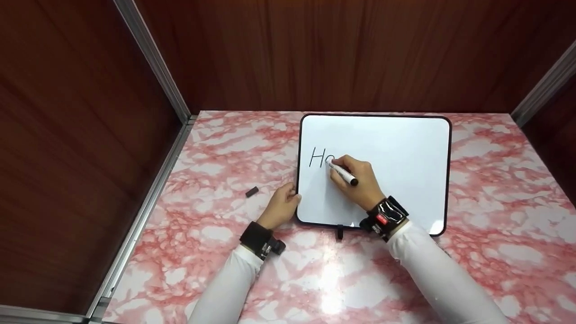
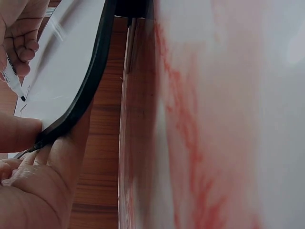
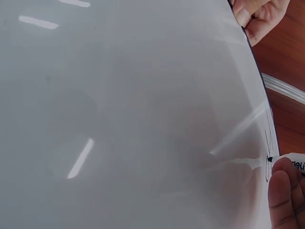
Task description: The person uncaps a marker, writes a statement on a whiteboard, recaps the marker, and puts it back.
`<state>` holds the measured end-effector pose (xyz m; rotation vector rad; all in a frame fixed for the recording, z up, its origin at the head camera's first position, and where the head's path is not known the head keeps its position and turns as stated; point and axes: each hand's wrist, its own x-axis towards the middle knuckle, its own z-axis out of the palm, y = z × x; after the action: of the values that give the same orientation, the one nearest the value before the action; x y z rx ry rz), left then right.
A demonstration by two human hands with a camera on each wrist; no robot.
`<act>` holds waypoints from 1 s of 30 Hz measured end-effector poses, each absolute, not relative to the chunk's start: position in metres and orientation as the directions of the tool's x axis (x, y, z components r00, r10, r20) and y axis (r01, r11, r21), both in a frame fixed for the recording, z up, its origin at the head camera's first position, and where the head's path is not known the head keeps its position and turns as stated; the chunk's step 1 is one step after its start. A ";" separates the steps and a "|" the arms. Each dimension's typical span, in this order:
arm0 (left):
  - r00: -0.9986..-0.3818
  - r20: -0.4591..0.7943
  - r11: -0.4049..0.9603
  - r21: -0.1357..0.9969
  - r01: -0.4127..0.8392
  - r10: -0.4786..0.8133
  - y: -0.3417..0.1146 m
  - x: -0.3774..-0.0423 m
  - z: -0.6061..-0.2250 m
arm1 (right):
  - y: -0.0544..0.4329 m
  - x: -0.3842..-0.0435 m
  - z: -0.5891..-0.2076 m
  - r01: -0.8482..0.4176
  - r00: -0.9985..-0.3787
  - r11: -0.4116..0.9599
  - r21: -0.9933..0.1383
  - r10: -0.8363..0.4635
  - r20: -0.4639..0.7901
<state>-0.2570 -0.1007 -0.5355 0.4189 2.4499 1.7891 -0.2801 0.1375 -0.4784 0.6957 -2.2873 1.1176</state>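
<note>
— What sort of surface inside the black rim (image 1: 448, 175)?
— Smooth, glossy white: a whiteboard (image 1: 400, 148), rectangular with rounded corners, bearing a thin black "H" (image 1: 317, 157) and, just beside it, a round stroke (image 1: 331, 156) partly hidden by the marker (image 1: 344, 173), both near 10 o'clock from the board's centre.
— And the marker itself?
— Over the whiteboard; slim, cylindrical, white with a black rear end. Tip toward 10 o'clock, at the round stroke; rear end toward 4, long axis slanting between.
— Held how?
— Pinched closely in the curled fingers of the right hand (image 1: 362, 182).
— And with the left hand (image 1: 281, 207)?
— Gripping the rim around 8 o'clock, thumb above, fingers beneath.
— Nearby?
— At 10 o'clock from the left hand, a short dark piece (image 1: 252, 192) on a pink-red marbled tabletop (image 1: 216, 180); at the board's 7, a black tab (image 1: 340, 233). Toward 12, a reddish-brown wood-grain wall (image 1: 337, 58).
</note>
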 end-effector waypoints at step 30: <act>-0.963 0.073 0.284 0.947 0.148 0.259 -0.099 -0.256 -0.535 | 0.156 -0.268 -0.479 -0.595 -0.780 0.526 -0.608 -0.197 0.594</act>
<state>-0.2559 -0.0994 -0.5351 0.3884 2.4393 1.7834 -0.2678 0.1556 -0.4791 0.6456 -2.3111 1.1705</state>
